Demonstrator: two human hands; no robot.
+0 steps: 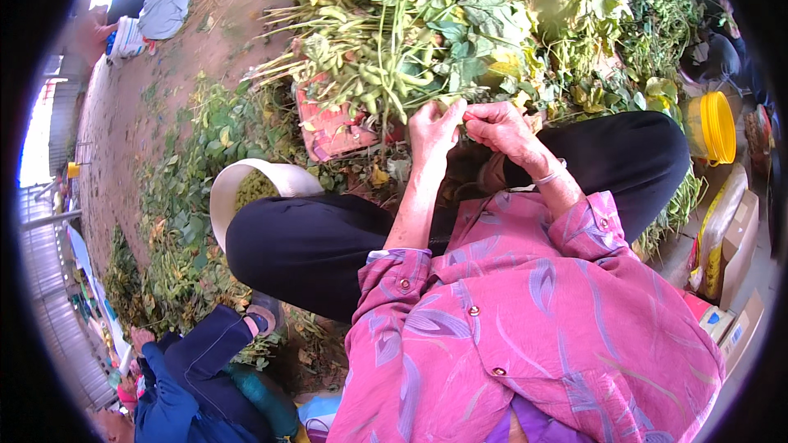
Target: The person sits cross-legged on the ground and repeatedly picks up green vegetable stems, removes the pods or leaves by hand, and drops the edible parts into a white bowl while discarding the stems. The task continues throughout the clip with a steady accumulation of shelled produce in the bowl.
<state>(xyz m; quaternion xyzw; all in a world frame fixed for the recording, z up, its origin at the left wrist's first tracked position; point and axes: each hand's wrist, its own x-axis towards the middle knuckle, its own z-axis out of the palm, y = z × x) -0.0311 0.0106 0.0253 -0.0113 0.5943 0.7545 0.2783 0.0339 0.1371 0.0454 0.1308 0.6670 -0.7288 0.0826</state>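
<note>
Both hands meet over the near edge of a heap of soybean plants [394,49] with green pods. My left hand [434,129] has thumb and fingers closed together, with a bit of green pod or stem [453,101] at the tips. Right beside it, my right hand [502,129] pinches a small red thing [470,115], too small to name. Pods [403,83] hang from the stems just beyond my left hand. Under the heap shows a red, worn board or carton [335,126]. At my left knee a white bucket [283,177] lies tilted, holding green pods [253,189].
Stripped leaves and stalks [191,197] litter the ground on the left. A person in blue [184,394] sits at lower left; another stands near a white sack [128,37]. At right are a yellow bucket [714,128] and cardboard boxes [739,246].
</note>
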